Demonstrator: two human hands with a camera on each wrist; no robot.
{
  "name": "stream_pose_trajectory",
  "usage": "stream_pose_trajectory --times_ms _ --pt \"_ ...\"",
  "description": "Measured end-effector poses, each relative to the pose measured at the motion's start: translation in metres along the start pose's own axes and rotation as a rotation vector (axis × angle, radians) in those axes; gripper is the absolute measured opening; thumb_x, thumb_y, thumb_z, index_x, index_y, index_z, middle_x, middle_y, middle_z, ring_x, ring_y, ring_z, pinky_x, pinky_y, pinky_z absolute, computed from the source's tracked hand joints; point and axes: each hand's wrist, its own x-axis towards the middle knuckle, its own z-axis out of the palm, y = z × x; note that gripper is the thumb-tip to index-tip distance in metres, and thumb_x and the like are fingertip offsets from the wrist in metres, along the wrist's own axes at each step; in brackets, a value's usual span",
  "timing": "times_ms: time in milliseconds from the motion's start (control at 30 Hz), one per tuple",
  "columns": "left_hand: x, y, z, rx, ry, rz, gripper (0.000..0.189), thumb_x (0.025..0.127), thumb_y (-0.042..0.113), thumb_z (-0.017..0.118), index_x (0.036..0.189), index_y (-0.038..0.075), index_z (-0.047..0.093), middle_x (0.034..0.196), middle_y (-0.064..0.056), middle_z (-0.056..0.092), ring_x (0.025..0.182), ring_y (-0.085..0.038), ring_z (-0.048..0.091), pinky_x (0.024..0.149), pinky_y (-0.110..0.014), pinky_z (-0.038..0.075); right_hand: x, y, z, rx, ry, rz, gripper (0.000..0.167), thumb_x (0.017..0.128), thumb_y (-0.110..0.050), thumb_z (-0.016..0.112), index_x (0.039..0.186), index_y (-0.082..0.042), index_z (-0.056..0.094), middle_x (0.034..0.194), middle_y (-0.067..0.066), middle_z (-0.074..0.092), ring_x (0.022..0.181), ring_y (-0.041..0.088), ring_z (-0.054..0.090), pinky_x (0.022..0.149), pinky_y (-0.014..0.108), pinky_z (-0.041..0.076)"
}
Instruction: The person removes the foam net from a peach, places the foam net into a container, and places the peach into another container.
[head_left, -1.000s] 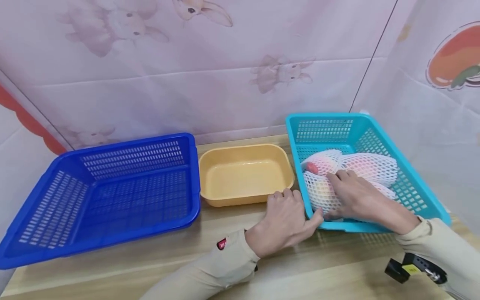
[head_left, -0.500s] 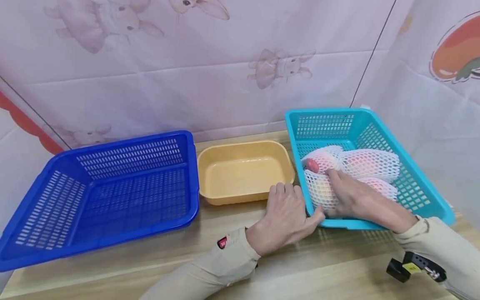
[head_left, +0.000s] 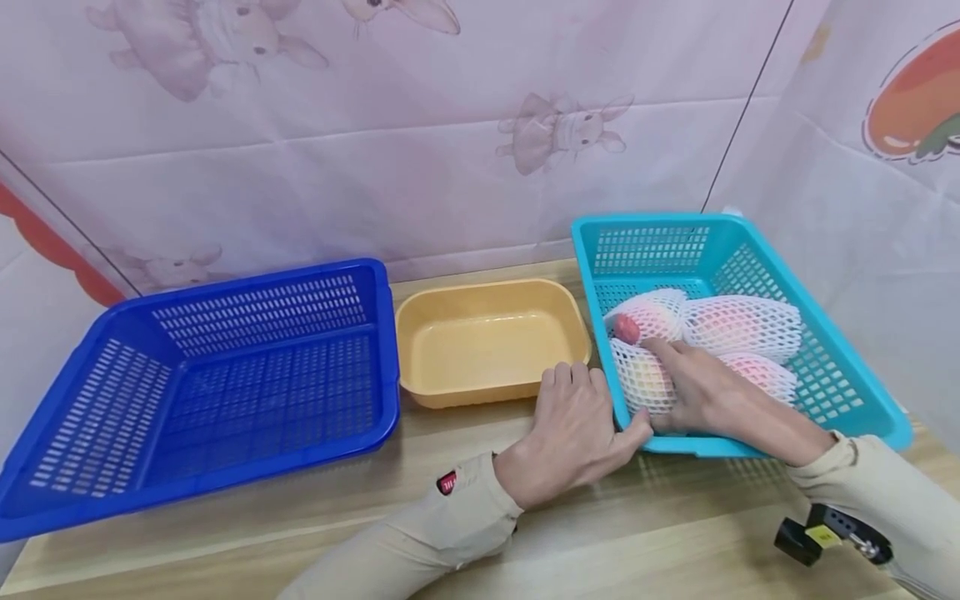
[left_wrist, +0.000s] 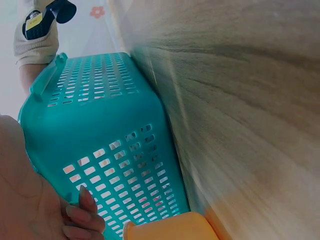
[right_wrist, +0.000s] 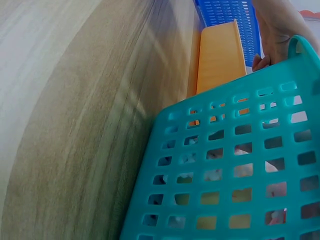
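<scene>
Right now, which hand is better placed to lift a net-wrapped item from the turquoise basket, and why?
Probably the right hand: it reaches inside the turquoise basket and holds the near-left net-wrapped item. The left hand is outside, by the basket's near-left corner, and holds no item.

A blue perforated basket (head_left: 277, 408) sits on the left of the wood-grain tabletop (head_left: 585, 550). Behind it, a pale pink backdrop (head_left: 420, 200) carries printed rabbits (head_left: 543, 137); an orange-red fruit print (head_left: 915, 108) shows at far right, a red scalloped band (head_left: 47, 242) at far left.
</scene>
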Motion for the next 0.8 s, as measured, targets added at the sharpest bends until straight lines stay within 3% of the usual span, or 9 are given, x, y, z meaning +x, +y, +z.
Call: stream_pose_trajectory --times_ms 300,800 --pt "-0.001 -0.001 -0.003 -0.051 -0.043 -0.01 0.05 0.095 0.054 0.032 0.075 0.011 0.048 0.066 -0.001 0.042 0.063 -0.016 0.036 0.058 -0.025 0.027 -0.001 -0.001 -0.003 0.032 0.026 0.028 0.092 0.064 -0.037 0.087 0.136 -0.001 0.043 0.116 0.033 0.056 0.099 0.043 0.058 0.078 0.06 0.049" --pt "-0.004 0.005 -0.016 0.002 -0.054 0.008 0.056 0.099 0.055 0.027 0.08 0.009 0.053 0.066 -0.002 0.046 0.062 -0.016 0.041 0.057 -0.025 0.029 -0.01 0.001 -0.015 0.071 0.09 -0.007 0.094 0.063 -0.034 0.088 0.138 0.001 0.043 0.123 0.033 0.054 0.106 0.046 0.056 0.081 0.061 0.047"
